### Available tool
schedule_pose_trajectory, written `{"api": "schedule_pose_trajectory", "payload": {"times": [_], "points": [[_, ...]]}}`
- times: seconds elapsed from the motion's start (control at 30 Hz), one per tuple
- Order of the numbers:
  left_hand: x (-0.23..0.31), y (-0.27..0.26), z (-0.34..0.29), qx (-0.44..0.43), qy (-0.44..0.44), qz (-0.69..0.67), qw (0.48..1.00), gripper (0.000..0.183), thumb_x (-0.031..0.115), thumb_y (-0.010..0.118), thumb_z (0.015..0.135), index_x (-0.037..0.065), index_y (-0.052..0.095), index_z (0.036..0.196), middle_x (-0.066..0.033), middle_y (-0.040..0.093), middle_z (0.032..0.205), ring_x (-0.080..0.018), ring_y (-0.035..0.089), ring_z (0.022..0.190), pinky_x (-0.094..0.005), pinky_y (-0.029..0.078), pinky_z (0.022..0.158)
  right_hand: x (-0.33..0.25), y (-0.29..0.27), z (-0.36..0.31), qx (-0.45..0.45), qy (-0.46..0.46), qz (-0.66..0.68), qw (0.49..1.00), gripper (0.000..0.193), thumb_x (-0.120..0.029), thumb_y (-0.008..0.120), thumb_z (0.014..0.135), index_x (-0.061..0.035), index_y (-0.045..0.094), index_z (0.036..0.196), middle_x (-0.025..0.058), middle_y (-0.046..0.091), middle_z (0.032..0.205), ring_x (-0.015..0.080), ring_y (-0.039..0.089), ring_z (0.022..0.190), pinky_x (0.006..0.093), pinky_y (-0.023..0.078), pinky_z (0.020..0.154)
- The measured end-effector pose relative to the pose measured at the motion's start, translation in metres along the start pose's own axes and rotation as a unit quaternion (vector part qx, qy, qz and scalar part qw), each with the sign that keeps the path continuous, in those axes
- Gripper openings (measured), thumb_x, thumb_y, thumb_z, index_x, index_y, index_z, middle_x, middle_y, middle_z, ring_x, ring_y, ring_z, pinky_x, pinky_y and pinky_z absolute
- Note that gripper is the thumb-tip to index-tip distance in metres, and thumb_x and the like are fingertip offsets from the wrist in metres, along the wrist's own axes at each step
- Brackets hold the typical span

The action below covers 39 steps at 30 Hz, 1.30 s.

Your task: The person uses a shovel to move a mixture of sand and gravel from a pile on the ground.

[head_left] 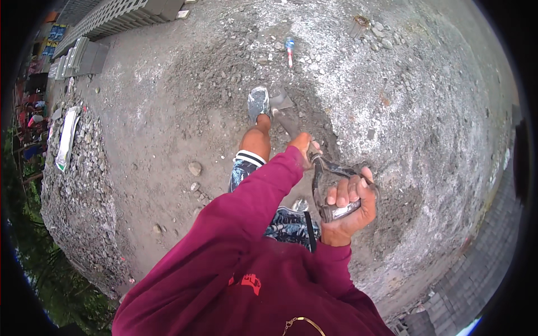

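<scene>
A shovel (287, 116) stands with its metal blade in the grey sand and gravel, just right of my left foot in a grey shoe (258, 103). My left hand (303, 145) grips the shaft partway down. My right hand (350, 206) is closed around the D-shaped handle at the top of the shovel. Both arms wear maroon sleeves. My right foot (301, 205) is barely visible under my arms.
A pile of sand and gravel (364, 84) spreads ahead and to the right. A plastic bottle (290, 49) lies on it. Grey concrete blocks (123, 17) are stacked at the far left, a gravel heap (78, 185) with a white sack (67, 137) to the left.
</scene>
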<state>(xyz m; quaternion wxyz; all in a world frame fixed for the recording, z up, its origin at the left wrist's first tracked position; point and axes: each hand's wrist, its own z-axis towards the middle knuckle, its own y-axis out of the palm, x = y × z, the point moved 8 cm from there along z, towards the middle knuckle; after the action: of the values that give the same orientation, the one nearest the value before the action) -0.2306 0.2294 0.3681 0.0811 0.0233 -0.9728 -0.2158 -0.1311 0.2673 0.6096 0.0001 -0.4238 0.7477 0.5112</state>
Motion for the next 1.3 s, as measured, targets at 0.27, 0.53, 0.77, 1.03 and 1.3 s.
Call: {"api": "schedule_pose_trajectory", "payload": {"times": [0.27, 0.53, 0.77, 1.03, 1.3], "points": [[-0.067, -0.121, 0.022, -0.022, 0.045, 0.03, 0.998, 0.013, 0.017, 0.053, 0.078, 0.006, 0.05, 0.085, -0.0095, 0.053, 0.063, -0.0251, 0.053, 0.049, -0.0391, 0.048, 0.046, 0.048, -0.108, -0.092, 0.036, 0.135, -0.093, 0.986, 0.039, -0.004, 0.052, 0.08, -0.0156, 0.045, 0.116, 0.0008, 0.041, 0.056, 0.0161, 0.047, 0.045, 0.0379, 0.044, 0.047], [-0.122, -0.084, 0.05, -0.008, 0.024, -0.036, 0.999, 0.021, 0.022, 0.056, 0.081, 0.003, 0.051, 0.088, -0.0116, 0.055, 0.065, -0.0284, 0.055, 0.051, -0.0435, 0.051, 0.049, -0.014, -0.158, -0.057, 0.051, 0.123, -0.169, 0.977, 0.038, -0.008, 0.051, 0.08, -0.0084, 0.051, 0.117, -0.0008, 0.042, 0.054, 0.0145, 0.045, 0.043, 0.0338, 0.043, 0.043], [-0.154, -0.112, 0.042, 0.014, 0.033, -0.04, 0.999, 0.027, 0.021, 0.061, 0.078, -0.003, 0.055, 0.089, -0.015, 0.057, 0.063, -0.0277, 0.056, 0.048, -0.0447, 0.053, 0.047, -0.007, -0.231, -0.072, 0.131, 0.164, -0.16, 0.965, 0.046, -0.009, 0.053, 0.079, -0.0084, 0.048, 0.125, -0.0009, 0.041, 0.053, 0.015, 0.044, 0.042, 0.0366, 0.044, 0.046], [-0.151, -0.14, 0.024, 0.09, 0.119, 0.042, 0.988, 0.021, 0.016, 0.06, 0.073, -0.004, 0.057, 0.08, -0.0132, 0.059, 0.065, -0.0252, 0.058, 0.049, -0.0407, 0.052, 0.044, 0.008, -0.239, -0.11, 0.079, 0.156, -0.161, 0.971, 0.044, -0.013, 0.053, 0.078, -0.0099, 0.05, 0.122, -0.0017, 0.04, 0.054, 0.0148, 0.043, 0.043, 0.0357, 0.042, 0.047], [-0.164, -0.119, -0.005, 0.135, 0.04, 0.059, 0.988, 0.016, 0.015, 0.058, 0.074, 0.0, 0.056, 0.078, -0.0114, 0.057, 0.064, -0.0234, 0.055, 0.05, -0.0383, 0.049, 0.044, -0.015, -0.217, -0.105, 0.12, 0.166, -0.145, 0.968, 0.053, -0.01, 0.052, 0.079, -0.0085, 0.042, 0.131, -0.0001, 0.04, 0.053, 0.0162, 0.044, 0.041, 0.0374, 0.045, 0.046]]}}
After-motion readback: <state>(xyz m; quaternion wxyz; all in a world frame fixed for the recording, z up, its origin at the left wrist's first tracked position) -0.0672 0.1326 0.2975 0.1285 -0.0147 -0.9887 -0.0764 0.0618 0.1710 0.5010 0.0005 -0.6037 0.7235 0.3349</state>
